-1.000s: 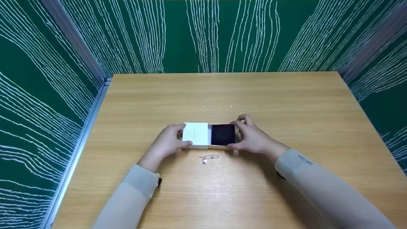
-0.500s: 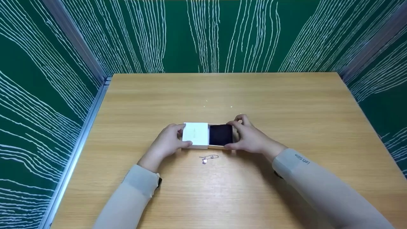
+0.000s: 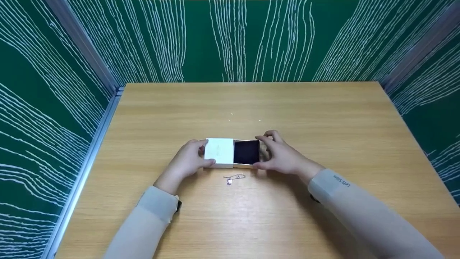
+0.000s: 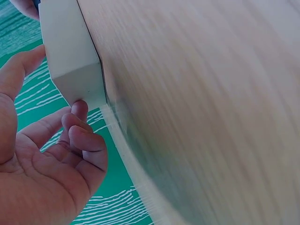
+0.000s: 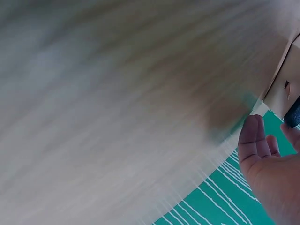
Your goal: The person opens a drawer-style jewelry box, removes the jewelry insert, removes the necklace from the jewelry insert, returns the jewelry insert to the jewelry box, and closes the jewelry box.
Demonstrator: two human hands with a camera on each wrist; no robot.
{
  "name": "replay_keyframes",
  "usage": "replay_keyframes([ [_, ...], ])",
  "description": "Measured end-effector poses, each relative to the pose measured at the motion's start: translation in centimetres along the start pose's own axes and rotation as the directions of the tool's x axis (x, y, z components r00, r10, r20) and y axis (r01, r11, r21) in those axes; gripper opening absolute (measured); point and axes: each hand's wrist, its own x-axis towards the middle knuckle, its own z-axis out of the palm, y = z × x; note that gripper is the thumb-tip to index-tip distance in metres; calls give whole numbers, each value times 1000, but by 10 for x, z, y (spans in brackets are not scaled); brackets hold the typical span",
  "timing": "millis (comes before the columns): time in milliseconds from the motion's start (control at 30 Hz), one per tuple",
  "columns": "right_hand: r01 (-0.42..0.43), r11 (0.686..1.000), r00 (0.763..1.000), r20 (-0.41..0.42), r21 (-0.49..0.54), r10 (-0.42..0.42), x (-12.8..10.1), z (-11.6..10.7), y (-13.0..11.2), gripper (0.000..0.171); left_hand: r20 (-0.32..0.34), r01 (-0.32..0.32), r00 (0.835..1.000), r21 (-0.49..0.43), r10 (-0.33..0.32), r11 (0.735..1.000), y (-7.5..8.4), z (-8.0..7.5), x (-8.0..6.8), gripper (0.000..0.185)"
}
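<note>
A small white box sleeve (image 3: 219,153) lies on the wooden table (image 3: 323,118), with a drawer (image 3: 246,152) lined in black sticking out of its right side. My left hand (image 3: 199,154) grips the sleeve's left end between thumb and fingers. My right hand (image 3: 268,154) pinches the drawer's right end, thumb at the near side and fingers at the far side. A thin silver necklace (image 3: 233,178) lies loose just in front of the box. The left wrist view shows the sleeve (image 4: 70,51) against my thumb and fingers (image 4: 75,126). The right wrist view shows the drawer's end (image 5: 286,84) by my fingers (image 5: 253,140).
Green walls with white lines enclose the table on the left, far and right sides. A metal rail (image 3: 90,151) runs along the table's left edge. A few tiny pale specks (image 3: 231,114) lie beyond the box.
My right hand has moved left and slid the drawer further into the sleeve, so less black lining shows. My left hand has kept the sleeve in place.
</note>
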Motion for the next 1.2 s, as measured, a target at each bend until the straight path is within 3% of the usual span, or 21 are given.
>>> replay_keyframes([
  [100, 17, 1000, 999, -28, 9, -17, -1, -2, -1, 104, -8, -5, 1000, 4, 5, 1000, -1, -1, 0, 87],
  [333, 75, 997, 994, -85, 0, -74, -1, -1, -1, 64, -5, -17, 1000, -1, 17, 1000, -1, -3, 1, 87],
  [1200, 38, 999, 997, -67, 0, -38, -1, 4, -3, 60, 3, -10, 1000, -8, 10, 1000, 2, 0, -1, 86],
])
